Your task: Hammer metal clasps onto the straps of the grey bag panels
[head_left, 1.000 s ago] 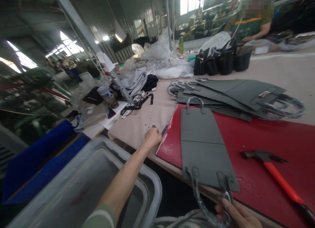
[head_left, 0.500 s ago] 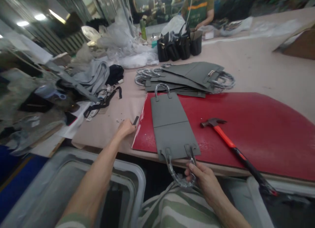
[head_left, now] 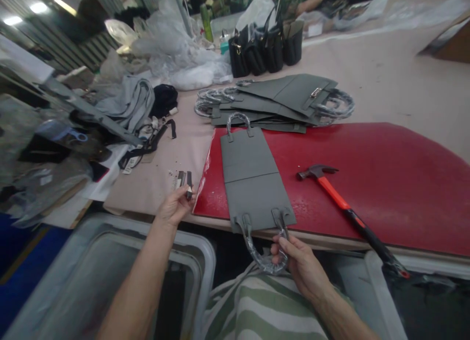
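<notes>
My left hand pinches a small dark flat strip just left of the red board. Behind its fingers, more small strips and tiny bits lie on the table. My right hand is closed around the plastic-wrapped handle of a grey bag panel. This panel lies flat on the red board, and the gripped handle hangs over the near edge. A second wrapped handle stands at the panel's far end. To the right rests a claw hammer with a red and black grip.
Beyond the board lies a pile of grey bag panels with wrapped handles. Several black bags and clear plastic stand farther back, near another person's arm. Below the table edge at left is a grey bin.
My left hand has drawn back slightly left and turned, so the dark strip now shows upright in its fingers. My right hand keeps its hold on the handle. The camera view has tilted down slightly.
</notes>
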Motion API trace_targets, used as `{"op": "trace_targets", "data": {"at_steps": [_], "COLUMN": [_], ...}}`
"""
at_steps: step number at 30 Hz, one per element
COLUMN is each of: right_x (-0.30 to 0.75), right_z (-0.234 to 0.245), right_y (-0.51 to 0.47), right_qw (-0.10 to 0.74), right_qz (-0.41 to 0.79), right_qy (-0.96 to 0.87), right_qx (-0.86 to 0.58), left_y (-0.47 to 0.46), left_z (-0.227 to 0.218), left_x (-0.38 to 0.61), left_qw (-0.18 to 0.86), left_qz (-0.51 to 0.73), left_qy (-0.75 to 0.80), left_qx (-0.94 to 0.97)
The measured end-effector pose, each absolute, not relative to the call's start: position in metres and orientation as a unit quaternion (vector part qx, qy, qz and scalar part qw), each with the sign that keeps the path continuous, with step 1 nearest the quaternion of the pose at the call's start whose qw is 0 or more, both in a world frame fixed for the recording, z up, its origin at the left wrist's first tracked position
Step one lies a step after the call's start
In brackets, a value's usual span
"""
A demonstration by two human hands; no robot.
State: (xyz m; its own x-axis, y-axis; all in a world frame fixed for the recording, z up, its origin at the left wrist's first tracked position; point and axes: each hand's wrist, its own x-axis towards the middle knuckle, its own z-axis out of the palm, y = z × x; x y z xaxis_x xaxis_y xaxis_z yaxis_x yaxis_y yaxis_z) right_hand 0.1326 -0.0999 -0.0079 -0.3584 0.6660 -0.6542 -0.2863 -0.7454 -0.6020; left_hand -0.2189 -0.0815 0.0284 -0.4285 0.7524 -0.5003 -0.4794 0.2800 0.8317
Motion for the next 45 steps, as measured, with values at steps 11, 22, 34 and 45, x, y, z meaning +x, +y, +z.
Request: {"op": "trace_targets", "data": {"at_steps": [11, 22, 34, 45], "right_x": [0.125, 0.128, 0.078, 0.064], "right_z": [-0.005, -0.010, -0.008, -0.013], "right_y": [-0.097, -0.103, -0.074, -0.076], "right_qw": [0.330, 0.310, 0.351, 0.384], "right_qz": [0.835, 0.907, 0.814, 0.790], "right_qy": [-0.108, -0.003, -0.282, -0.278], "right_qx": [-0.427, -0.285, -0.368, -0.390], "left_y": [-0.076, -0.074, -0.078, -0.078], "left_z": [0.018, 0.010, 0.016, 0.022], "left_x": [-0.110, -0.089, -0.086, -0.086], "left_qw": [0.519, 0.488, 0.475, 0.463], "left_qz": [0.576, 0.569, 0.585, 0.599], "left_qy": [0.550, 0.538, 0.518, 0.521], "left_qx": [0.310, 0.385, 0.404, 0.393]}}
